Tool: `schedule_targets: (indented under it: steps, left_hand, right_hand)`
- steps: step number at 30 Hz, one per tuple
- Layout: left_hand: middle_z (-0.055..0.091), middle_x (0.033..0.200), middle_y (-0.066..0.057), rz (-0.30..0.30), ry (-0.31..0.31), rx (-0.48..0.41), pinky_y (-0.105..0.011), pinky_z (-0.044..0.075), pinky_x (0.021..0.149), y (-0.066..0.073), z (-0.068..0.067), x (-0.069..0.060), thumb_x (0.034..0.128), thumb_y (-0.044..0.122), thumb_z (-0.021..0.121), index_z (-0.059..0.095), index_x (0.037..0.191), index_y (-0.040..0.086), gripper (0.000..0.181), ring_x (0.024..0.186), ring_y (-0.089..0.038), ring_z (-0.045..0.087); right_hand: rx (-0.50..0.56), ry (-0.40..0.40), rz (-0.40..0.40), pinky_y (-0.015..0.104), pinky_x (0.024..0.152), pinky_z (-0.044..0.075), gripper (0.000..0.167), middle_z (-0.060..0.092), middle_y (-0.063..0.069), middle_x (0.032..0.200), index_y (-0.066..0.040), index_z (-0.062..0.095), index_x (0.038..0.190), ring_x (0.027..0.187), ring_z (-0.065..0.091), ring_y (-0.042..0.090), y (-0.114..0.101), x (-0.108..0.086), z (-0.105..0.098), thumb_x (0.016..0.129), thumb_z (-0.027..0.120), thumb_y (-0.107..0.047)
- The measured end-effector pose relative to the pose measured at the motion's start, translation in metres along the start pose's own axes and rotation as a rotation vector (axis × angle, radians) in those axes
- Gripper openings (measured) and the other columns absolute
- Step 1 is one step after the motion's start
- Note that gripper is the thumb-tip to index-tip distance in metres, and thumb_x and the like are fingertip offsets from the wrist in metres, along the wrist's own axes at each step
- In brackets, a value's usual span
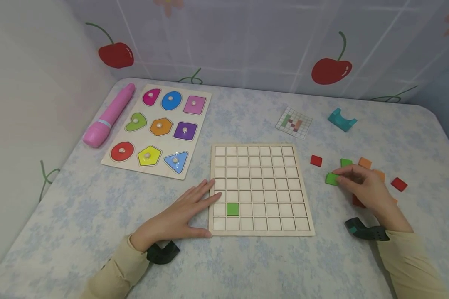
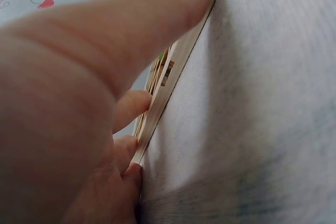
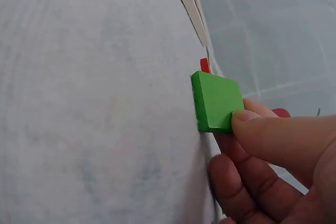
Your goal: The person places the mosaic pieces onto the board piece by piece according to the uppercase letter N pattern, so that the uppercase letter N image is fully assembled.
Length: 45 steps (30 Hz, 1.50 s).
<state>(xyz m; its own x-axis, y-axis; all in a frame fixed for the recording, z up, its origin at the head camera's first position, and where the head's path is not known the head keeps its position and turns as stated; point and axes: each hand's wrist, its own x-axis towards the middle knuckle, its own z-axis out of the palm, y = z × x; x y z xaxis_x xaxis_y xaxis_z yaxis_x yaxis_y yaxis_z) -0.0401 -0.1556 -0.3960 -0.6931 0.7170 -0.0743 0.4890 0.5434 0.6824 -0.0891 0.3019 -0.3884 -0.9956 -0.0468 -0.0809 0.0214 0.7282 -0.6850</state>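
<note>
The person's right hand has its grip closed on a green tile, thumb on one face and fingers behind; the right wrist view shows the square tile pinched near a corner, though whether its edge touches the bench cannot be told. This tile is to the right of a grid board, well apart from it. The left hand lies at the board's left edge, its grip apart, with fingers spread and fairly straight, fingertips on the frame and thumb at the near left corner. On the board, a placed green tile sits in the second column from the left, second row from the near edge. A red tile lies between the board and the right hand; another green tile, an orange tile and a far-right red tile lie around that hand, with more pieces partly hidden under it. Beyond are a pattern card and a teal curved block. At far left, a knobbed shape puzzle lies beside a pink wand.
</note>
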Motion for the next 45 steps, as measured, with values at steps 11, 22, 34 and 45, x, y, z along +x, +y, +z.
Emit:
schedule_targets:
  steps: [11, 22, 34, 45]
  left_hand:
    - [0.000, 0.156, -0.004, -0.002, -0.002, -0.003, -0.047, 0.004, 0.110, -0.001, 0.000, 0.000, 0.0802, 0.043, 0.072, 0.027, 0.149, 0.013, 0.087, 0.140, -0.019, -0.004]
    - [0.000, 0.156, -0.003, 0.017, 0.003, 0.006, -0.046, 0.004, 0.110, -0.004, 0.003, 0.002, 0.0805, 0.045, 0.071, 0.026, 0.149, 0.013, 0.087, 0.140, -0.019, -0.004]
    - [0.002, 0.156, -0.007, 0.024, 0.017, 0.016, -0.048, 0.006, 0.109, 0.000, -0.001, -0.001, 0.0804, 0.045, 0.071, 0.028, 0.148, 0.011, 0.087, 0.140, -0.022, -0.002]
    - [0.000, 0.156, -0.004, -0.009, -0.005, 0.023, -0.045, 0.004, 0.110, 0.000, 0.000, 0.000, 0.0803, 0.044, 0.071, 0.028, 0.148, 0.012, 0.087, 0.140, -0.018, -0.004]
  right_hand:
    - [0.325, -0.042, -0.071, 0.023, 0.072, 0.051, 0.025, 0.063, 0.004, 0.100, -0.001, 0.062, 0.109, 0.083, 0.063, 0.016, -0.074, 0.005, 0.024, 0.094, 0.059, -0.020]
    - [0.619, -0.315, -0.081, 0.036, 0.072, 0.054, 0.016, 0.063, 0.016, 0.094, 0.006, 0.061, 0.104, 0.079, 0.064, 0.029, -0.133, 0.012, 0.104, 0.091, 0.060, -0.002]
    - [0.389, -0.296, -0.303, 0.029, 0.065, 0.053, 0.008, 0.066, 0.003, 0.084, -0.004, 0.068, 0.095, 0.071, 0.064, 0.015, -0.147, 0.007, 0.136, 0.088, 0.065, -0.003]
    - [0.186, -0.250, -0.406, 0.027, 0.060, 0.049, 0.007, 0.064, -0.005, 0.081, -0.010, 0.069, 0.085, 0.067, 0.058, 0.007, -0.150, 0.000, 0.138, 0.085, 0.068, -0.003]
